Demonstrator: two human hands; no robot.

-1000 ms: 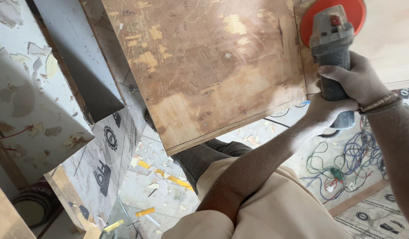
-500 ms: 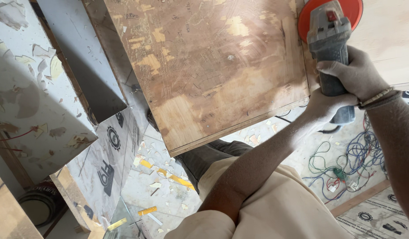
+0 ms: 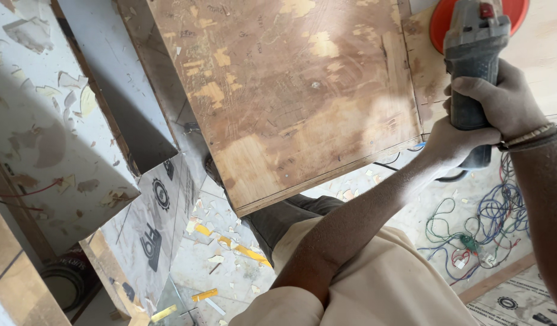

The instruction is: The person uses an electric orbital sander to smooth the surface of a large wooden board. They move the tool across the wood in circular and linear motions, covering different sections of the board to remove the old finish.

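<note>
My right hand (image 3: 508,102) is wrapped tight around the grey angle grinder (image 3: 474,54), and my left hand (image 3: 450,145) is clenched on its tail end, its single orange sanding disc (image 3: 441,27) lying at the top right on the one plywood panel (image 3: 290,90). I judge the sanding partly done: pale bare patches show, but much brown coating is left.

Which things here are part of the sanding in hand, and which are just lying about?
In use: grey angle grinder with its orange disc, gripped by both hands, right and left; plywood board.

Lying about: tangled wires, yellow scraps on the floor, leaning panels.
</note>
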